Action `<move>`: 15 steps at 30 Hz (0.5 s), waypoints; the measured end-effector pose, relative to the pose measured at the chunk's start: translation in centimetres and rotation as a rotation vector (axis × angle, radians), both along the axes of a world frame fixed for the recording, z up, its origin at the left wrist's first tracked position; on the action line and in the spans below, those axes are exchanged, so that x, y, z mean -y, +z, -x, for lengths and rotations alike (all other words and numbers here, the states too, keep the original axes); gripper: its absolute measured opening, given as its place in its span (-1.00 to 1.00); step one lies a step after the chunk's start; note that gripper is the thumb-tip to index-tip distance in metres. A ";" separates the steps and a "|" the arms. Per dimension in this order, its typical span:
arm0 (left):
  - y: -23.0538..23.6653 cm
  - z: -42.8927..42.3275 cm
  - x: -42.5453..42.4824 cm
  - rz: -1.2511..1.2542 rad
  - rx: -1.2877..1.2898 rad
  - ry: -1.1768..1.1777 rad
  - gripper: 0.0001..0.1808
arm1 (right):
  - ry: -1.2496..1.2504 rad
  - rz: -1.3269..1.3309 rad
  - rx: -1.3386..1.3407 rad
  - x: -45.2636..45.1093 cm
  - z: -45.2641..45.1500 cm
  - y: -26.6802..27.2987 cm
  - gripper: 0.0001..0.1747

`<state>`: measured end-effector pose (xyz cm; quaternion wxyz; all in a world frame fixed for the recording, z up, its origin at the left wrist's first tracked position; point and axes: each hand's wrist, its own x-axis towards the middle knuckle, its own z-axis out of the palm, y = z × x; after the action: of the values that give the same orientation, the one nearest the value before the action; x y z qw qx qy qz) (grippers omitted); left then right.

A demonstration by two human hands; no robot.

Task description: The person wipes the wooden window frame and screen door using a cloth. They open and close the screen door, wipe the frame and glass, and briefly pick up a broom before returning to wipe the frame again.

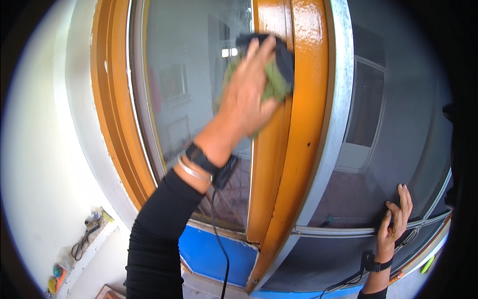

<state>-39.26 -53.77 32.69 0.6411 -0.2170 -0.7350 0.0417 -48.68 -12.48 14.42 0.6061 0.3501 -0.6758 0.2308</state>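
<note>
My left hand point(244, 91), slightly blurred, holds a green and dark cloth point(277, 80). It presses the cloth over the edge between a glass pane point(186, 74) and the glossy orange-brown wooden frame point(308, 93). Part of the cloth is hidden beneath my palm and fingers. At the lower right, my right hand point(396, 216) is raised with nothing in it and its fingers apart. Behind it is a dark mesh screen door point(403, 123) with a pale metal frame point(341, 74); whether my fingertips touch the mesh I cannot tell.
A black cable point(224, 254) hangs from a device on my left wrist. Below the glass is a blue panel point(220, 254). A narrow ledge point(89, 248) at the lower left holds small items. A metal crossbar point(336, 231) spans the screen door. Several reflections show in the glass.
</note>
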 end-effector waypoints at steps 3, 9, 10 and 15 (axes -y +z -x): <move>-10.0 -1.9 -1.7 -0.220 0.240 -0.087 -0.32 | -0.007 -0.014 -0.025 0.1 0.0 0.0 -0.82; -27.4 -3.9 -3.4 -0.336 0.515 0.102 -0.20 | -0.013 -0.029 -0.046 0.1 -0.1 0.2 -0.82; -29.9 -3.9 -3.4 -0.370 0.564 0.081 -0.24 | -0.013 -0.029 -0.049 0.2 0.0 0.2 -0.83; -40.1 -4.9 -2.8 -0.375 0.727 0.105 -0.26 | 0.005 -0.036 -0.077 0.3 0.0 0.2 -0.82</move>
<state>-34.39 -50.94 -7.45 0.3651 -0.0592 -0.9185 -0.1394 -48.69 -12.77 14.61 0.6248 0.3712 -0.6552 0.2062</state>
